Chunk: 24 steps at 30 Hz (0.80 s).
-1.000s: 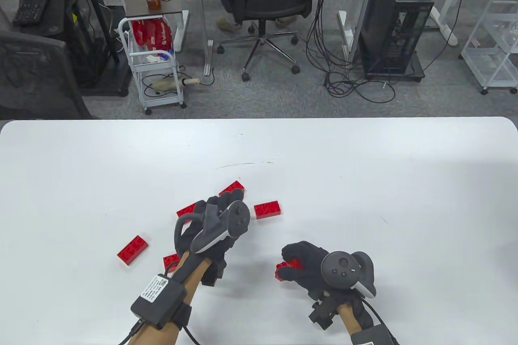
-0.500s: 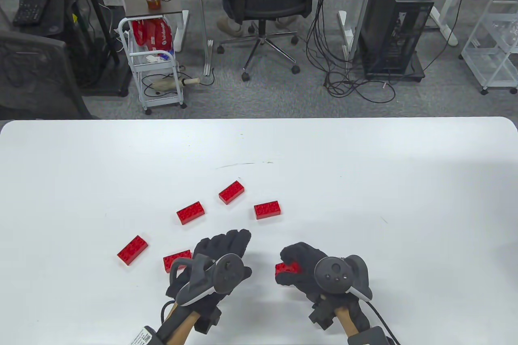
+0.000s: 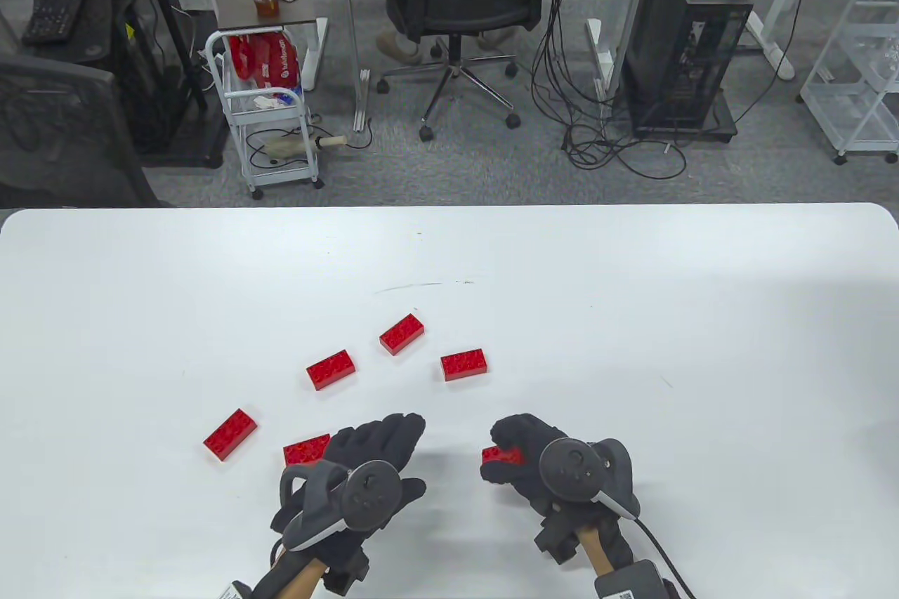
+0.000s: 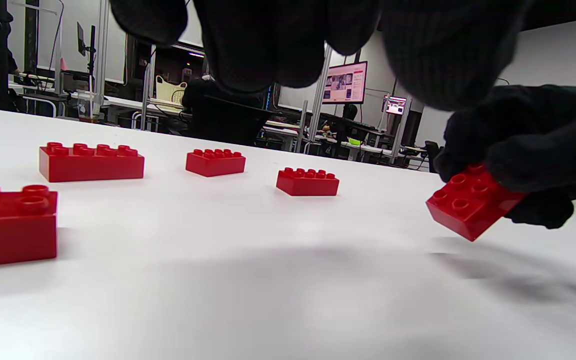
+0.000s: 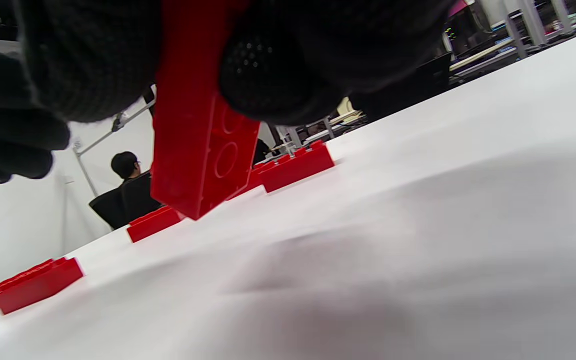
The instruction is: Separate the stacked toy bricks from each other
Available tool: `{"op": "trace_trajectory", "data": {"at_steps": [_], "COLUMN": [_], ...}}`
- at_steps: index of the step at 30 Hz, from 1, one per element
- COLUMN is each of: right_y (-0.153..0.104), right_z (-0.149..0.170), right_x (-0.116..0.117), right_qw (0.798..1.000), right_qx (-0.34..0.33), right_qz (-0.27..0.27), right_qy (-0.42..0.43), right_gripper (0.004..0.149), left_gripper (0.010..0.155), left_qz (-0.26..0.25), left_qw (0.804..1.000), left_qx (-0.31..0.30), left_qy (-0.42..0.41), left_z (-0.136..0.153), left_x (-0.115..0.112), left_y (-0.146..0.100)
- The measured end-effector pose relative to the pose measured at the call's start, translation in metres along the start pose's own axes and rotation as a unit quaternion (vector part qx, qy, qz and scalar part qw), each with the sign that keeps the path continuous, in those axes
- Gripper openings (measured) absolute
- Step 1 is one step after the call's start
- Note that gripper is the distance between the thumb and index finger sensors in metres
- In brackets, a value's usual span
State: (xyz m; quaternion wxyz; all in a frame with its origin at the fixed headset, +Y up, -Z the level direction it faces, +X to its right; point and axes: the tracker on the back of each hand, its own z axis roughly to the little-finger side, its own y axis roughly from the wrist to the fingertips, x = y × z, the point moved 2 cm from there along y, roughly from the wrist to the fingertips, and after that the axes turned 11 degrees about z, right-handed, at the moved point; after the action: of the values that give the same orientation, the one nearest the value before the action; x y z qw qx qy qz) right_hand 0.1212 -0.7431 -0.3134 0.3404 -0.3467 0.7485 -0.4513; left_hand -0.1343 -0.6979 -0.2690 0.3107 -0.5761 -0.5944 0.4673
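The right hand [image 3: 534, 469], at the lower centre of the table view, grips a red plastic studded toy brick [image 3: 501, 455] — tilted, its corner just above the white tabletop [image 3: 632, 318]; whether it is one brick or two still joined is hard to tell. The left hand [image 3: 365, 465], lower left of centre, hangs loosely curled and holds nothing. Five loose red bricks lie apart on the tabletop — the nearest [image 3: 306, 449] just beside the left hand, the others spread above it toward mid-frame. The separating seems nearly finished. Next, I judge, the held brick must be set down clear of the rest, or split if it is a pair.
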Motion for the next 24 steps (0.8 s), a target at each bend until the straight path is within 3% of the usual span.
{"op": "trace_trajectory", "data": {"at_steps": [6,15,24], "right_y": [0.009,0.017,0.02], "right_z": [0.012,0.022,0.023], "right_x": [0.002,0.01,0.016], "right_qw": [0.999,0.997,0.997], "right_qx": [0.028,0.072,0.047], "right_qz": [0.003,-0.021,-0.048], "right_qy": [-0.039,-0.007,-0.046], "right_gripper": [0.058,0.067,0.064], "left_gripper": [0.082,0.082,0.081], "left_qz": [0.022,0.019,0.032], "left_qw": [1.0,1.0,0.999], "left_qx": [0.005,-0.004,-0.003], "left_qy": [0.005,0.006,0.003], "left_z": [0.005,0.003,0.004], "left_x": [-0.008,-0.01,-0.012], "left_y": [0.005,0.005,0.007]}}
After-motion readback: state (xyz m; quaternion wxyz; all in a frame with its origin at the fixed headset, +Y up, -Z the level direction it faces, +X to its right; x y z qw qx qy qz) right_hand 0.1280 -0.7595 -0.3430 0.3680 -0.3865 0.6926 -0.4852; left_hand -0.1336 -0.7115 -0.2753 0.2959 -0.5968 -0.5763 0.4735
